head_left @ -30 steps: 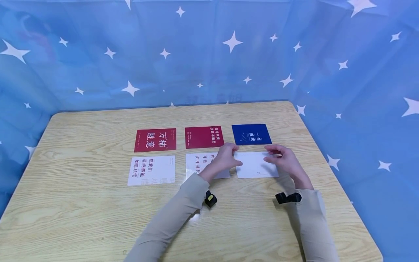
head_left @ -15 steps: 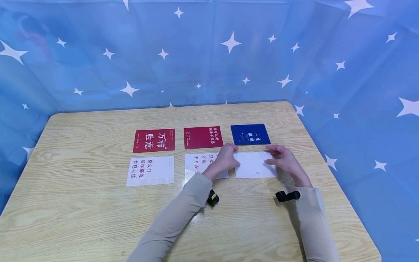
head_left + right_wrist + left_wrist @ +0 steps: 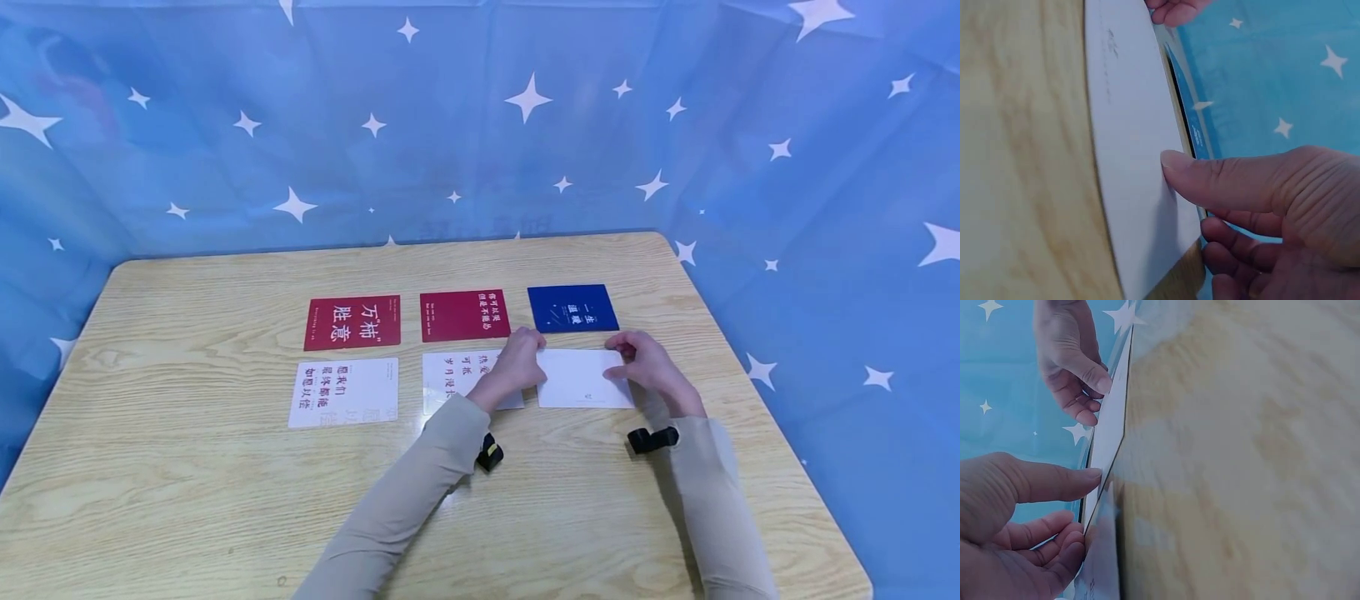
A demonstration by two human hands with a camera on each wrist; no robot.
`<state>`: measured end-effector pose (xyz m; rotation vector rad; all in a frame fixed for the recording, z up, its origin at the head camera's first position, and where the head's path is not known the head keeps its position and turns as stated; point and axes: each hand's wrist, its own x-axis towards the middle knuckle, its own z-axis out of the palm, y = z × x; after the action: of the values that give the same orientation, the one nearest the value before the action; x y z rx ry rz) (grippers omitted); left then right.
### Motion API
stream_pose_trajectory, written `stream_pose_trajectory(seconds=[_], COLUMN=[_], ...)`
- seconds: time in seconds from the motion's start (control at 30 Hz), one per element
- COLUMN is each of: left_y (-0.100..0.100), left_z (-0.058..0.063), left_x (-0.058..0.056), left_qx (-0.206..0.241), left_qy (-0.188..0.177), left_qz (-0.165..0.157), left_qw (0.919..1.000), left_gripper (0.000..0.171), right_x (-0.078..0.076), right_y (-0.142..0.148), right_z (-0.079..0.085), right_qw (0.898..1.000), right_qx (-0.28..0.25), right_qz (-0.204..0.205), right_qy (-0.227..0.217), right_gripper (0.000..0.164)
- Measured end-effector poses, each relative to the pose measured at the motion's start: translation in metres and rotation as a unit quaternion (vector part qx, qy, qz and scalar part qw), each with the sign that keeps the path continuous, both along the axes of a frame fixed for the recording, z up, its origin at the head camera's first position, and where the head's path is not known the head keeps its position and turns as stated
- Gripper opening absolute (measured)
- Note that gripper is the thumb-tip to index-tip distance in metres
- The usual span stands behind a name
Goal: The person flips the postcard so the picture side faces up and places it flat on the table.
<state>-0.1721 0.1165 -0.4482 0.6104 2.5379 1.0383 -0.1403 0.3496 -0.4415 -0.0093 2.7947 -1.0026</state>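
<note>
A plain white card with a tiny printed mark lies on the table, near row, right end. My left hand holds its left edge between thumb and fingertips; that hand and its wrist partly cover a white card with printed characters. At the plain card's right edge is my right hand. In the right wrist view its thumb rests on the card's face, with the curled fingers at the far edge. Just behind lies a dark blue card.
Two red cards lie left of the blue one in the far row. Another printed white card is at the near row's left end. The wooden table backs onto a blue starry curtain.
My right hand has shifted slightly left, its thumb coming onto the plain white card's right part. The left hand has closed in on the left edge. The cards keep their layout.
</note>
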Motion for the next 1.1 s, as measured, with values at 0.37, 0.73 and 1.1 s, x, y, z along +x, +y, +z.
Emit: stream_pose_trajectory(seconds=[0.37,0.73,1.1], left_y=[0.001,0.001,-0.001], left_z=[0.002,0.001,0.008], left_x=[-0.002,-0.004,-0.002], left_qx=[-0.024,-0.007,0.114], left_qy=[0.006,-0.002,-0.034], left_qz=[-0.008,-0.012,-0.003], left_qw=[0.9996,0.9999,0.9929], left_gripper=[0.044,0.05,0.02], right_x=[-0.011,-0.005,0.014], right_y=[0.0,0.004,0.02], right_z=[0.003,0.005,0.022], right_qw=[0.999,0.999,1.0], right_qx=[0.018,0.014,-0.023], right_qz=[0.031,0.017,-0.016], right_qy=[-0.03,-0.028,0.012], right_gripper=[0.033,0.028,0.027])
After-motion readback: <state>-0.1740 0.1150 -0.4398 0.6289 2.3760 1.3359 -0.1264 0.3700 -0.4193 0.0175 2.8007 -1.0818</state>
